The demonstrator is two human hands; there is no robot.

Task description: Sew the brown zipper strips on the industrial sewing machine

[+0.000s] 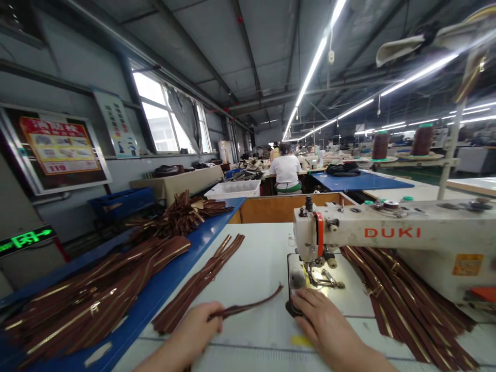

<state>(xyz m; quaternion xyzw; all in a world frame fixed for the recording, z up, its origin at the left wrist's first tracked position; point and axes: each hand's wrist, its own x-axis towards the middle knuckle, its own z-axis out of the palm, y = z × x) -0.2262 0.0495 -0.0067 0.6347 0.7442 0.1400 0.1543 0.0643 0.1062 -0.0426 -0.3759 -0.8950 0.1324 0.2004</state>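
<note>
My left hand (197,328) is closed on a narrow brown zipper strip (253,306), pinched between thumb and fingers. The strip's free end curves up and right toward the sewing machine (372,227); its teeth do not show from this angle. My right hand (323,320) lies palm down at the needle plate (297,276), just in front of the presser foot, fingers stretched out. Whether anything lies under its fingers is hidden. Several brown zippers with gold teeth (201,281) lie bunched on the table beyond my left hand.
More brown zippers (403,294) fan out under the machine arm on the right. A large pile of them (96,299) covers the blue surface (205,232) on the left. Thread cones (422,139) stand at the upper right. A seated person (285,170) works farther ahead.
</note>
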